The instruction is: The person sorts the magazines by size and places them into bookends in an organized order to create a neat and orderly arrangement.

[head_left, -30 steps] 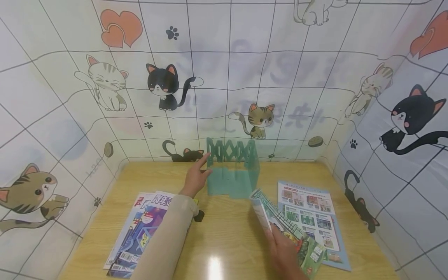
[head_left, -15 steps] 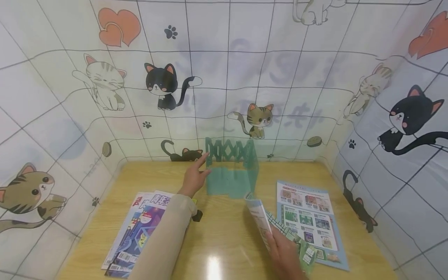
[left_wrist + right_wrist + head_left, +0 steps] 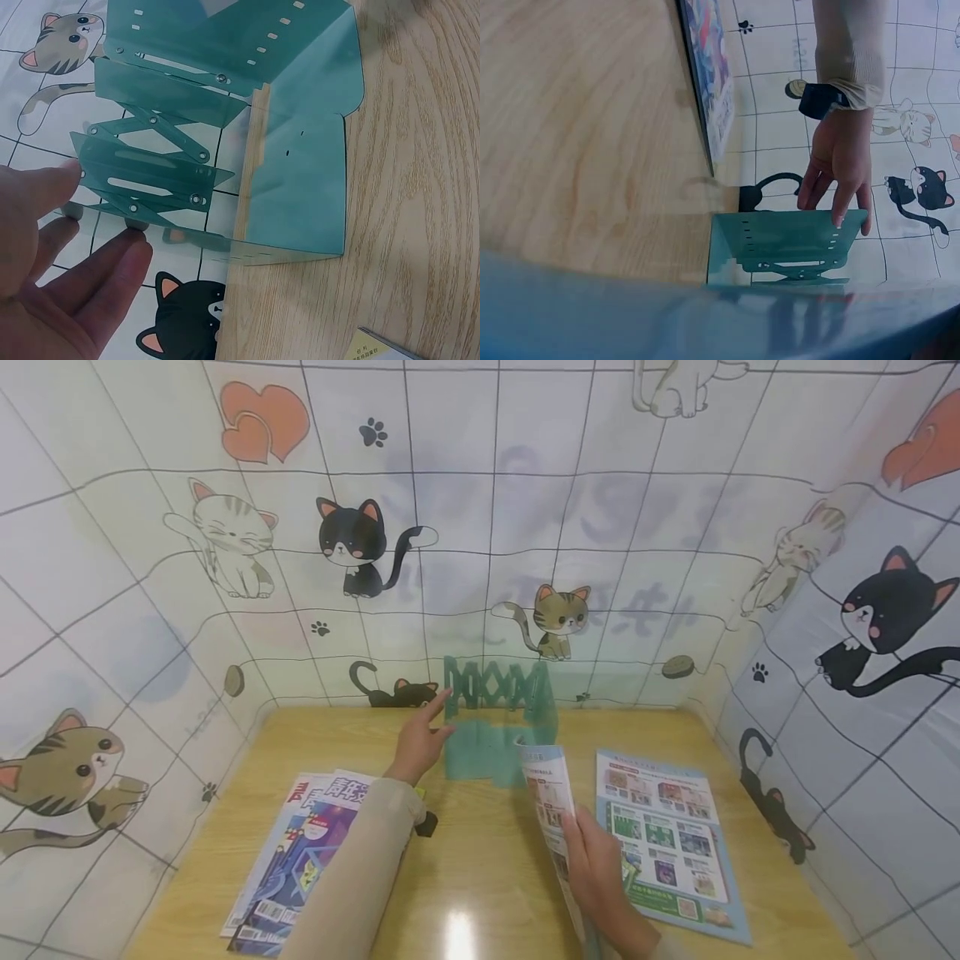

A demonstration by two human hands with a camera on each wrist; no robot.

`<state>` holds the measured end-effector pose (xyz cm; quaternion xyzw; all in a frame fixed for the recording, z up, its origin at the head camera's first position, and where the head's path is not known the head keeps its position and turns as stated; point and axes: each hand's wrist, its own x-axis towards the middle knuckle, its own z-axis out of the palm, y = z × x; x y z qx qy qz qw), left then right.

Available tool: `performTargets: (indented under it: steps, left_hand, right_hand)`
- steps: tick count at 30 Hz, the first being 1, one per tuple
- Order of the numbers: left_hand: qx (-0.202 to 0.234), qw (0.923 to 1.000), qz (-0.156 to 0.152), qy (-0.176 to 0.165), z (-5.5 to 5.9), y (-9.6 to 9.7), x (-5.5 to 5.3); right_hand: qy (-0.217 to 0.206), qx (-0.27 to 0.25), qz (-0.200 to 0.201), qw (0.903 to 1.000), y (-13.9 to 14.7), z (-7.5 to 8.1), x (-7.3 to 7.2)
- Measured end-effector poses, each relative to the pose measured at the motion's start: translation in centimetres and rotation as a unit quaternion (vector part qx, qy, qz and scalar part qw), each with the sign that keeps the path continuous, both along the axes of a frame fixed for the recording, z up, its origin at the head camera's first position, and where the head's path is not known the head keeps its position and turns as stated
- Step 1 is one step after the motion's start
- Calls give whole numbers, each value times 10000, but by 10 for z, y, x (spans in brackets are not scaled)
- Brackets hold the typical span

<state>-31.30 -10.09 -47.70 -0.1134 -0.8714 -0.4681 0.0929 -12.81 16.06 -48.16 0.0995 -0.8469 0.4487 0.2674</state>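
Observation:
A green metal expandable bookend [image 3: 468,758] with a crisscross back stands against the back wall. My left hand [image 3: 418,745] holds its left side panel by the edge; in the left wrist view the thumb [image 3: 56,184] lies on one side and the fingers [image 3: 112,281] on the other. My right hand [image 3: 600,868] grips a magazine [image 3: 546,789] by its side, upright and slightly bent, its far end just in front of the bookend's right part. In the right wrist view this magazine [image 3: 615,322] fills the bottom and hides part of the bookend [image 3: 780,236].
Several overlapping magazines [image 3: 311,835] lie at the left of the wooden table [image 3: 472,852], partly under the left sleeve. Another printed magazine [image 3: 660,835] lies flat at the right. A cat-patterned curtain [image 3: 465,527] hangs round the back and sides.
My right hand has turned the magazine from a slant with its green cover showing to upright, and moved it forward, its far end nearer the bookend. My left hand stays at the bookend.

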Motion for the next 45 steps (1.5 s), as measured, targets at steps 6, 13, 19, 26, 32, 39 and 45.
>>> performTargets:
  steps: [6, 13, 19, 26, 32, 39, 45]
  left_hand:
    - [78, 9999, 2, -144, 1, 2, 1]
    - [90, 9999, -19, -139, 1, 1, 1]
    - [-21, 9999, 81, -77, -1, -1, 0]
    - [-25, 10000, 77, -27, -2, -3, 0]
    - [-41, 10000, 57, 12, -3, -3, -1]
    - [4, 10000, 53, 10, -1, -1, 0]
    - [15, 10000, -2, 46, -1, -1, 0]
  right_hand:
    - [123, -205, 23, 9997, -1, 3, -13]
    - [326, -420, -132, 9985, -3, 6, -26]
    - [408, -715, -112, 9965, -6, 9, -40]
    - [247, -987, -57, 9948, -11, 14, -54]
    - [641, -1084, -122, 9920, -17, 21, -64]
    - [1171, -1034, -99, 9877, -16, 22, -77]
    - [1223, -970, -138, 9876, -17, 25, -84]
